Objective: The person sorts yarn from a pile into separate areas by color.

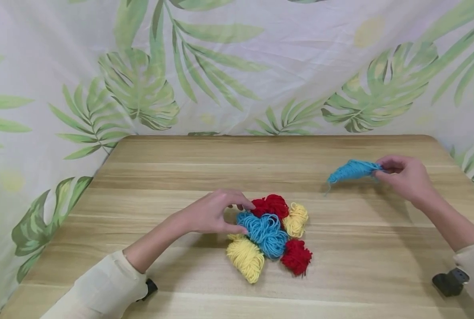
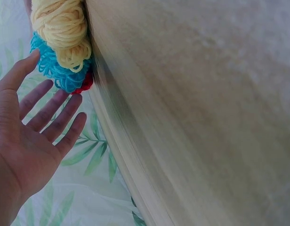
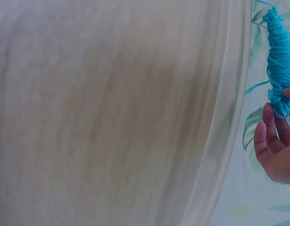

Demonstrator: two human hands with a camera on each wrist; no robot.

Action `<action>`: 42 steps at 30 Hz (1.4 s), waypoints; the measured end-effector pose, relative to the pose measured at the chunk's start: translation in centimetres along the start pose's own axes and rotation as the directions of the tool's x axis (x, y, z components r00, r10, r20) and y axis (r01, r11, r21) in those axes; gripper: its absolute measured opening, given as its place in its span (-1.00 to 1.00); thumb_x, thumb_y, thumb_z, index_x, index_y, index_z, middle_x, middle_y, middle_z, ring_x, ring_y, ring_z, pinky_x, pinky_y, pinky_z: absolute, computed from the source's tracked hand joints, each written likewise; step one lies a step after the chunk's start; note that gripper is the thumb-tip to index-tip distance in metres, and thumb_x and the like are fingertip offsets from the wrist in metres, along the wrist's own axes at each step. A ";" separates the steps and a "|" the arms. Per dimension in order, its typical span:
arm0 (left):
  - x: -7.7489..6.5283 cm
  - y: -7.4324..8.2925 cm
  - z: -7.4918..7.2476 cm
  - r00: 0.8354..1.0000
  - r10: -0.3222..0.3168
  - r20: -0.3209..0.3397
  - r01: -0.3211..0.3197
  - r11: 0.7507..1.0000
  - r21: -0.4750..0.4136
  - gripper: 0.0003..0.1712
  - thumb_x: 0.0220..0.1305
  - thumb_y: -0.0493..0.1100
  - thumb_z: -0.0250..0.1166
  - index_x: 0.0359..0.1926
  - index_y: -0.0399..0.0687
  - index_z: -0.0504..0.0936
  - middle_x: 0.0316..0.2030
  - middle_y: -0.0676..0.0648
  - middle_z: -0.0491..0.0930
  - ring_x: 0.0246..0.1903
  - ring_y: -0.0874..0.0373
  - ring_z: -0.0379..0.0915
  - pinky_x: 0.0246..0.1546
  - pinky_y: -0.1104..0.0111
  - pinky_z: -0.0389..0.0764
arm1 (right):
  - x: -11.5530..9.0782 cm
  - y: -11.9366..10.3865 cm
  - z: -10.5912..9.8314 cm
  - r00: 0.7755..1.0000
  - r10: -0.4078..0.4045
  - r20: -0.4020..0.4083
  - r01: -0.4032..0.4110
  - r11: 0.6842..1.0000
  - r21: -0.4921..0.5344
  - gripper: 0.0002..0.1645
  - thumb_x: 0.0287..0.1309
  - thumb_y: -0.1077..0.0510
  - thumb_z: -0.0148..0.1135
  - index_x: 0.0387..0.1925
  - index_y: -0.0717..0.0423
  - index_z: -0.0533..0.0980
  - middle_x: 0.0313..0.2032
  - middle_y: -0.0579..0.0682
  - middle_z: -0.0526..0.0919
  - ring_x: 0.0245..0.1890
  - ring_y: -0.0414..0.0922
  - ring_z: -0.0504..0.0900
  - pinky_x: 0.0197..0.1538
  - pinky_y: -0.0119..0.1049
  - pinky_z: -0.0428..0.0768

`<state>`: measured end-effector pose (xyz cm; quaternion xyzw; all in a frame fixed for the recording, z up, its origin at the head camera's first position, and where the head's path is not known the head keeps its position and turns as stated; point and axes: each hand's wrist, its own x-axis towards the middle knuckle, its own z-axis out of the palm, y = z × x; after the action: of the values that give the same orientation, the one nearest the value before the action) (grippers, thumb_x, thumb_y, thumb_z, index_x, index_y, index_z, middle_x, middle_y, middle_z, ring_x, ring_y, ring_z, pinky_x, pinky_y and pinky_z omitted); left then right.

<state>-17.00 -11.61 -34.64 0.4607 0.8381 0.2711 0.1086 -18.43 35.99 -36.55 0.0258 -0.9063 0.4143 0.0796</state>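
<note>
A blue skein of yarn (image 1: 352,171) hangs over the far right of the table, its end pinched between thumb and fingers of my right hand (image 1: 408,179). In the right wrist view that skein (image 3: 280,56) is long and narrow, with a loose strand off its side. My left hand (image 1: 214,212) is at the left of a yarn cluster, thumb and fingers spread around the edge of another blue skein (image 1: 266,235). The left wrist view shows this hand (image 2: 36,127) with fingers extended, fingertips right at the blue yarn (image 2: 55,70).
Around the middle blue skein lie a red skein (image 1: 272,206) behind, a small yellow one (image 1: 295,220) at right, a red one (image 1: 296,258) at front right and a yellow one (image 1: 245,259) in front. The wooden table (image 1: 173,177) ends at a leaf-patterned cloth (image 1: 221,66).
</note>
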 end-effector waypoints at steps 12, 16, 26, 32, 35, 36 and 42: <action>0.0 0.0 0.0 1.000 0.006 0.003 -0.006 1.000 -0.007 -0.44 0.22 0.01 0.54 0.16 -0.16 0.69 0.03 -0.04 0.72 0.07 0.07 0.64 0.15 0.10 0.63 | 0.2 1.0 -0.9 0.998 0.034 -0.056 -0.032 0.999 0.042 -0.75 0.28 0.32 0.32 -0.13 0.50 0.55 -0.46 -0.55 0.59 -0.41 -0.51 0.56 -0.39 -0.59 0.55; 0.0 -0.1 0.1 1.000 0.002 0.002 -0.002 1.000 -0.002 -0.44 0.21 0.00 0.55 0.16 -0.15 0.70 0.03 -0.03 0.72 0.06 0.08 0.64 0.14 0.10 0.63 | 0.3 1.1 -1.1 0.996 0.066 -0.066 -0.065 0.998 0.015 -0.71 0.32 0.28 0.30 -0.08 0.49 0.55 -0.48 -0.56 0.56 -0.41 -0.51 0.53 -0.40 -0.57 0.53; 0.3 -0.2 0.3 1.000 0.009 0.012 -0.009 1.000 0.004 -0.45 0.20 -0.03 0.57 0.15 -0.15 0.70 0.04 -0.04 0.72 0.05 0.10 0.63 0.14 0.14 0.63 | 0.4 1.3 -2.0 0.989 0.126 -0.079 -0.128 0.991 -0.029 -0.61 0.38 0.18 0.27 0.01 0.48 0.53 -0.47 -0.60 0.50 -0.41 -0.56 0.47 -0.40 -0.59 0.52; 0.4 -0.2 0.5 1.000 0.012 0.016 -0.012 1.000 -0.004 -0.46 0.18 -0.05 0.58 0.14 -0.15 0.71 0.04 -0.03 0.73 0.05 0.11 0.63 0.14 0.16 0.63 | 0.4 1.5 -2.3 0.987 0.141 -0.082 -0.145 0.989 -0.038 -0.59 0.39 0.17 0.26 0.01 0.50 0.52 -0.47 -0.58 0.49 -0.40 -0.53 0.44 -0.41 -0.57 0.50; 0.4 -0.2 0.6 1.000 0.014 0.016 -0.014 1.000 -0.004 -0.47 0.17 -0.05 0.59 0.13 -0.15 0.72 0.04 -0.02 0.73 0.05 0.11 0.63 0.14 0.17 0.63 | 0.4 1.7 -2.5 0.985 0.150 -0.089 -0.154 0.987 -0.042 -0.60 0.39 0.17 0.27 0.01 0.50 0.52 -0.48 -0.58 0.49 -0.41 -0.52 0.43 -0.43 -0.55 0.50; 0.4 -0.2 0.6 1.000 0.016 0.017 -0.016 1.000 -0.004 -0.47 0.16 -0.05 0.59 0.13 -0.15 0.72 0.03 -0.03 0.73 0.05 0.11 0.62 0.14 0.17 0.63 | 0.4 1.8 -2.5 0.984 0.154 -0.091 -0.158 0.986 -0.043 -0.60 0.39 0.17 0.27 0.01 0.49 0.52 -0.49 -0.58 0.49 -0.41 -0.51 0.43 -0.43 -0.54 0.50; 0.4 -0.1 0.6 1.000 0.025 0.018 -0.025 1.000 -0.011 -0.47 0.15 -0.06 0.59 0.12 -0.15 0.72 0.04 -0.04 0.72 0.06 0.10 0.62 0.15 0.16 0.63 | 0.5 2.2 -2.8 0.979 0.177 -0.098 -0.182 0.982 -0.048 -0.59 0.40 0.14 0.26 0.01 0.47 0.52 -0.49 -0.58 0.47 -0.42 -0.51 0.43 -0.44 -0.53 0.50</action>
<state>-17.02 -11.12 -35.22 0.4730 0.8297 0.2731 0.1152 -18.81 39.51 -36.28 -0.0780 -0.9116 0.3946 0.0850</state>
